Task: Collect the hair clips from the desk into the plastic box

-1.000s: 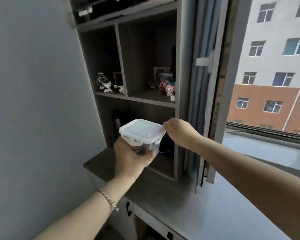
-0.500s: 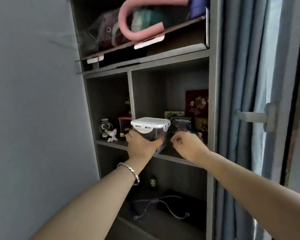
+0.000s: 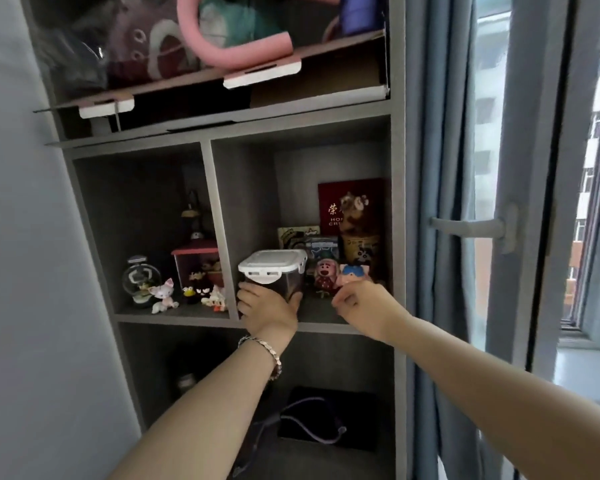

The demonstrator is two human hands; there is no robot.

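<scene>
Your left hand (image 3: 269, 308) is wrapped around the lower part of the clear plastic box with the white clip-on lid (image 3: 273, 271), fingers and thumb closed on its sides from below and in front. The box sits in the right-hand compartment of the grey shelf unit (image 3: 222, 209), at the compartment's left end close to the upright divider; whether its base is resting on the shelf board or just above it is hidden by your hand. The lid is on, and its front latch flap hangs down over the clear wall. The contents look dark and cannot be made out.

Your right hand (image 3: 361, 303) is just right of the box, apart from it, at the front edge of the same shelf board. Its fingers are curled loosely inward with the thumb near the fingertips, and you cannot tell whether anything is pinched there.

A silver link bracelet (image 3: 267, 351) circles your left wrist. Behind your right hand stand a small pink bear figure (image 3: 325, 274) and a pink figure with blue hair (image 3: 355, 275), with a dark red booklet with gold lettering (image 3: 329, 206) leaning against the back wall. In the left compartment are a white cat figurine (image 3: 163, 294) and a small glass globe (image 3: 140, 278). A grey-blue curtain (image 3: 440, 168) hangs to the right of the unit.
</scene>
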